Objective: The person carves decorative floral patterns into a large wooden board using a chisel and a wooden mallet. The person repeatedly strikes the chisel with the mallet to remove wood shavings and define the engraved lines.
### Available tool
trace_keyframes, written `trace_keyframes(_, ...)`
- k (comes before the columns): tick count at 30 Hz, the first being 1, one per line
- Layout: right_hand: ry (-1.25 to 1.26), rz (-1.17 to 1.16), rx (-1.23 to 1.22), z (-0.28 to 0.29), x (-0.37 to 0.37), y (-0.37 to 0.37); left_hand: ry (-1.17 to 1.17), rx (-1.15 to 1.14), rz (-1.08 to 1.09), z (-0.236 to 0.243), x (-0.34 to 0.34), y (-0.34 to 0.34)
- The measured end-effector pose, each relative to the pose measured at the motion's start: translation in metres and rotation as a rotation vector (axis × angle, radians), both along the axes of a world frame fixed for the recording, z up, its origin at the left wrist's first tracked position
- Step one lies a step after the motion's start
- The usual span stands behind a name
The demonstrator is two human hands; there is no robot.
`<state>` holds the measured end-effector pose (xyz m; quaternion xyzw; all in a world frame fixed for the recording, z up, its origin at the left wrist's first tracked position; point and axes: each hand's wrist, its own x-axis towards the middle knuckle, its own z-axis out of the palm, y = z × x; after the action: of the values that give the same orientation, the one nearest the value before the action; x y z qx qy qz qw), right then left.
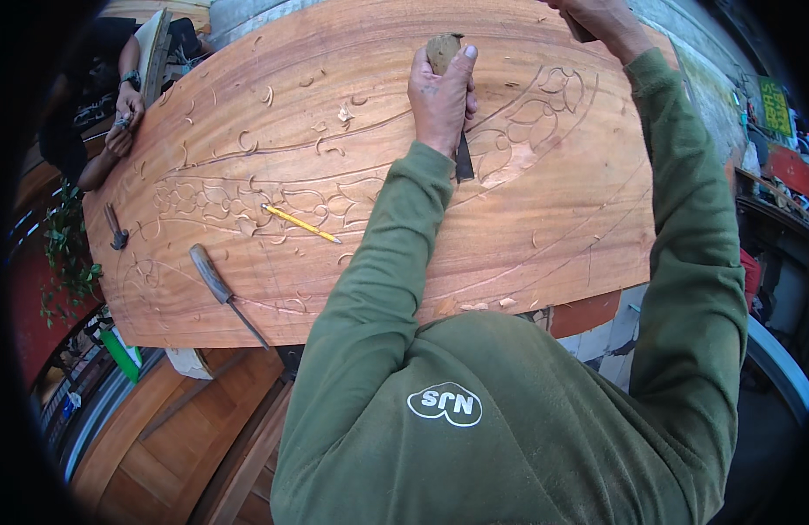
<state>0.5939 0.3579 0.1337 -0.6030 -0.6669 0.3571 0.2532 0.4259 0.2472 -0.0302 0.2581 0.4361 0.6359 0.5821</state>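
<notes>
My left hand (438,103) is closed round the wooden handle of a chisel (464,164). Its dark flat blade points toward me and meets a large wooden panel (553,245), beside a carved leaf pattern (531,122). The handle's worn, round top (444,48) sticks out above my fist. Raised at the upper right edge, my right hand (616,24) grips a brown wooden striking tool (581,28), mostly cut off by the picture's edge. Curled wood shavings (247,140) lie scattered over the panel, and outlined flower and leaf shapes run across it.
A yellow pencil (301,224) lies mid-panel. A long wooden-handled tool (214,276) reaches the near edge, and a small dark tool (116,229) lies far left. At the upper left, another person's hands (125,122) hold something small. Panelled wood (177,429) stands below.
</notes>
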Motion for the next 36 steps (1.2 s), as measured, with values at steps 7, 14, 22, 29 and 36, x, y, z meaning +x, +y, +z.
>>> trace_keyframes(7,-0.433,0.636,-0.026,-0.011,0.024,0.015,0.04,0.104,0.031,0.001,0.0,-0.01)
trace_keyframes(14,-0.314,0.692,0.155,-0.036,0.016,-0.006,0.019,0.033,-0.004,0.0,0.001,-0.011)
trace_keyframes(22,0.204,0.005,0.191,-0.032,0.023,0.019,0.007,-0.02,-0.001,-0.002,0.004,-0.012)
trace_keyframes(29,-0.341,0.834,0.146,-0.019,0.013,0.014,0.034,-0.006,0.048,-0.009,-0.003,-0.017)
trace_keyframes(36,-0.489,0.653,-0.127,-0.024,-0.005,-0.025,0.088,-0.039,0.09,-0.004,0.003,-0.019)
